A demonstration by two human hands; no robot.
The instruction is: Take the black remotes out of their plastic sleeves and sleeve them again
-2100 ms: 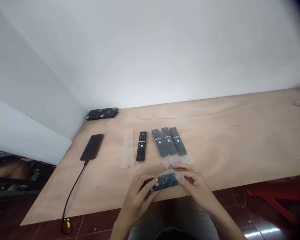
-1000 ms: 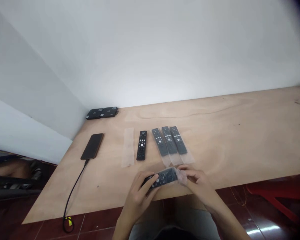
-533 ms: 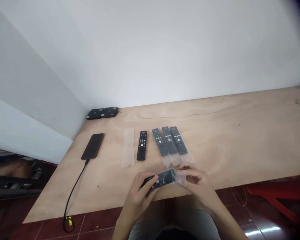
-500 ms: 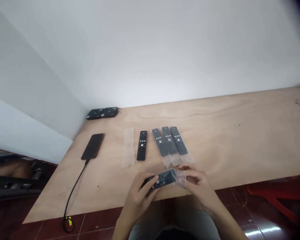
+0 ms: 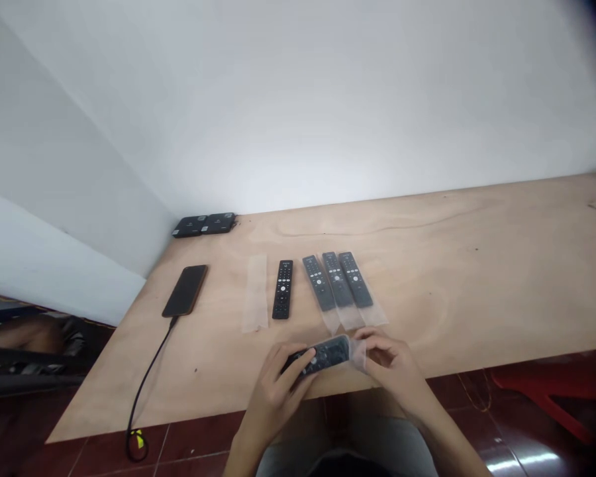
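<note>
Black remote (image 5: 330, 355) held crosswise, face up, translucent sleeve (image 5: 358, 354) extending past right end.

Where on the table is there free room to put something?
Mainly right of the three bagged remotes, back to the wall; a smaller patch lies between phone and flat bag. Crowded: around left hand, right hand and held remote.

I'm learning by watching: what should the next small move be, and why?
Probably smooth the loose sleeve end with the right hand: it extends past the held remote and is pinched in that hand, while the left hand grips the remote's other end.
</note>
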